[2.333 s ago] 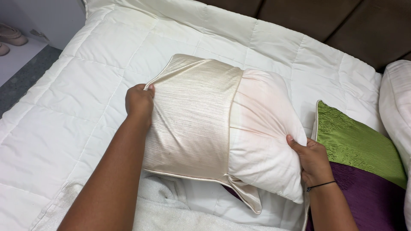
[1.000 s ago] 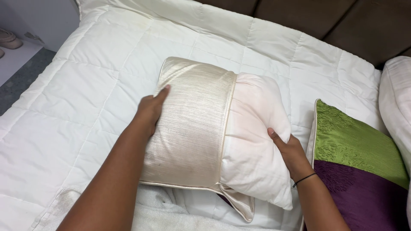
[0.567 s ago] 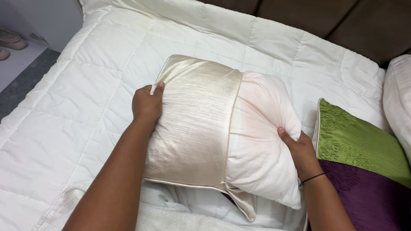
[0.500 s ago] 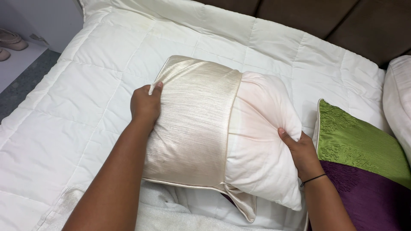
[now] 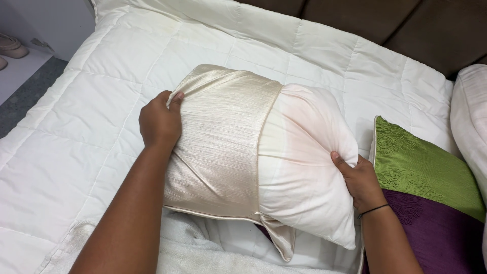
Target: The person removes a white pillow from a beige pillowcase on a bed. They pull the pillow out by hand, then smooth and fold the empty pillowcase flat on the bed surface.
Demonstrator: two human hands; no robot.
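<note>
Closest to you, a rumpled white towel (image 5: 203, 251) lies at the near edge of the bed, just under the cushion's lower corner. Your right hand (image 5: 361, 181) is clamped on the bare white pillow insert (image 5: 304, 172), fingers dug into its right edge and bunching the fabric; a thin black band sits on that wrist. Your left hand (image 5: 160, 122) is closed on the left edge of the cream satin cover (image 5: 218, 142), thumb on top, pinching the cloth. The cover sheathes the left half of the insert, and the right half bulges out bare. The whole cushion rests in the middle of the white quilted duvet (image 5: 101, 66). Just right of your right hand lies a green and purple cushion (image 5: 431, 193), with a pale pillow (image 5: 472, 116) beyond it. Farthest off, a dark brown headboard (image 5: 385, 20) runs behind the bed.
</note>
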